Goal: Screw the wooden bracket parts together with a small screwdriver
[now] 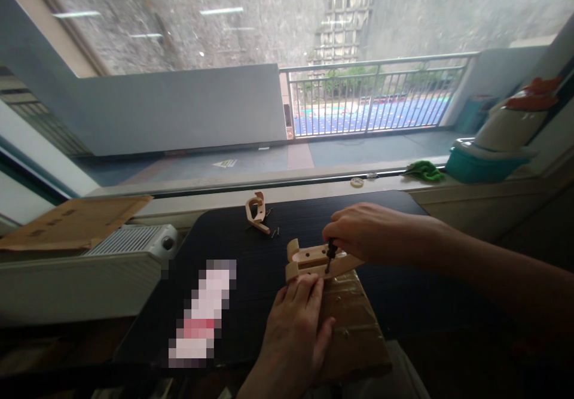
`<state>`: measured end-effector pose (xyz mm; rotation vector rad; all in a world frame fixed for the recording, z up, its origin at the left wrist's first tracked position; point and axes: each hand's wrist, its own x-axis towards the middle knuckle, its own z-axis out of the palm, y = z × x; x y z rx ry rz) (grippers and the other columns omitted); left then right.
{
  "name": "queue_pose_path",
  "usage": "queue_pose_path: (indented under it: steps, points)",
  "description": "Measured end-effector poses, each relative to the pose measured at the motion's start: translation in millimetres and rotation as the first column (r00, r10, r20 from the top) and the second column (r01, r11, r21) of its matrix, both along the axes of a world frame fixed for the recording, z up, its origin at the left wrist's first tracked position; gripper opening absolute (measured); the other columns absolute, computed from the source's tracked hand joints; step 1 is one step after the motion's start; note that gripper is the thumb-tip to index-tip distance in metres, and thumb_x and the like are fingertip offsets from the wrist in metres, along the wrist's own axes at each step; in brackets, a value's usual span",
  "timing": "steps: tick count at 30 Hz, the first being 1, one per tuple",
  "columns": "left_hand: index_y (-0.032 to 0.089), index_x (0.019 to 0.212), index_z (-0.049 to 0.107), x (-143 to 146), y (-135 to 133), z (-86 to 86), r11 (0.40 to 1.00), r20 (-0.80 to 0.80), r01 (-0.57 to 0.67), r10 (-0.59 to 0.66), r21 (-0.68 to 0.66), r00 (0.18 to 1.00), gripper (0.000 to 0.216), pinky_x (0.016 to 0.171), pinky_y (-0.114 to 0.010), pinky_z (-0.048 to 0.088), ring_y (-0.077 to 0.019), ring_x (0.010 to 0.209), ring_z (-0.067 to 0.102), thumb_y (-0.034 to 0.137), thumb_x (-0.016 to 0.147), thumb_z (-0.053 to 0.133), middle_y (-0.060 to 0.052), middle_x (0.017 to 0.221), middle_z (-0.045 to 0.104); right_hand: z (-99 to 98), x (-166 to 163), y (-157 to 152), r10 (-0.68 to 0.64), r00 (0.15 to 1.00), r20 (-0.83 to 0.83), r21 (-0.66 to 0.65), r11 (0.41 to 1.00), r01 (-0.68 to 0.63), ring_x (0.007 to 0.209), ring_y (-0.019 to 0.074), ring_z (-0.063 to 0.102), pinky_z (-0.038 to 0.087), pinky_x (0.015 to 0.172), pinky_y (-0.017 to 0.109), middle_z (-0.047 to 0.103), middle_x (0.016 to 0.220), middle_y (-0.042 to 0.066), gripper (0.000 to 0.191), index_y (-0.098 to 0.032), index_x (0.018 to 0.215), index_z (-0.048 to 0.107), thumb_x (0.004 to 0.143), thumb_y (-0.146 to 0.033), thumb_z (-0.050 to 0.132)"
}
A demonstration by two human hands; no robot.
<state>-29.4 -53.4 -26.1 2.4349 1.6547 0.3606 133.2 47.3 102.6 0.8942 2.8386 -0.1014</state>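
Observation:
A wooden model piece (309, 261) with holes in it lies on a cardboard box (354, 321) on a black table (251, 249). My left hand (296, 321) lies flat on the box, its fingertips pressed against the piece's near edge. From the right comes my right hand (363, 231), its fingers pinched round a small dark tool (330, 254) that stands upright on the piece.
A second wooden part (256, 210) lies with a few small dark screws (273, 231) farther back on the table. A blurred white-and-red object (201, 312) lies at the left. Behind are a window sill, a green cloth (424, 170), a teal-based container (493, 148), and a radiator (130, 240) at left.

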Motion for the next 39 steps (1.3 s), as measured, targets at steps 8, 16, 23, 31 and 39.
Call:
queue_pose_path:
  steps: [8,16,23,31,39]
  points:
    - [0.015,0.127,0.047,-0.2,0.1,-1.9,1.000,-0.007,0.003,-0.003,0.023,1.000,0.049,0.099,-0.038,0.039,-0.0252,0.118,0.045,0.023,0.079,0.053,-0.010,0.128,0.050,-0.7,3.5,-0.1,-0.035,0.999,0.011,0.032,0.999,0.034,0.071,0.0151,0.056,0.033,0.058,0.025,0.064,0.078,0.006,0.019,-0.015,0.083,0.064,0.086,-0.017,0.045]
    - [0.013,0.127,0.047,-0.7,0.2,-1.3,1.000,-0.025,0.009,-0.008,0.011,1.000,0.050,0.099,-0.039,0.039,-0.0255,0.119,0.044,0.023,0.079,0.053,-0.011,0.129,0.050,9.3,1.5,-8.6,0.063,0.998,-0.015,0.000,0.998,-0.063,0.067,0.0132,0.053,0.028,0.053,0.025,0.062,0.078,0.004,0.015,-0.016,0.083,0.064,0.080,-0.011,0.051]
    - [0.015,0.127,0.047,-0.8,1.8,-2.3,1.000,-0.010,0.008,-0.008,0.023,1.000,0.050,0.098,-0.039,0.040,-0.0252,0.118,0.045,0.023,0.079,0.053,-0.010,0.128,0.050,2.2,-2.5,-5.7,0.069,0.998,-0.003,0.026,0.997,-0.069,0.068,0.0135,0.053,0.031,0.056,0.025,0.062,0.076,0.004,0.013,-0.014,0.082,0.063,0.081,-0.010,0.051]
    - [0.014,0.128,0.047,-0.9,-0.2,-1.9,1.000,-0.015,0.008,-0.008,0.013,1.000,0.049,0.099,-0.039,0.040,-0.0253,0.119,0.044,0.023,0.080,0.053,-0.010,0.129,0.050,-0.7,-4.0,-1.5,0.031,0.999,-0.013,0.014,0.999,-0.031,0.070,0.0143,0.055,0.032,0.056,0.025,0.063,0.076,0.007,0.018,-0.012,0.082,0.062,0.087,-0.016,0.044]
    - [0.014,0.128,0.047,-0.5,-0.7,-0.7,1.000,-0.010,0.005,-0.005,0.011,1.000,0.049,0.099,-0.039,0.040,-0.0253,0.119,0.044,0.023,0.080,0.052,-0.010,0.129,0.049,0.7,-0.8,1.7,0.013,0.999,-0.050,0.033,0.999,-0.011,0.068,0.0140,0.054,0.028,0.055,0.026,0.064,0.079,0.005,0.018,-0.016,0.088,0.062,0.086,-0.024,0.046]
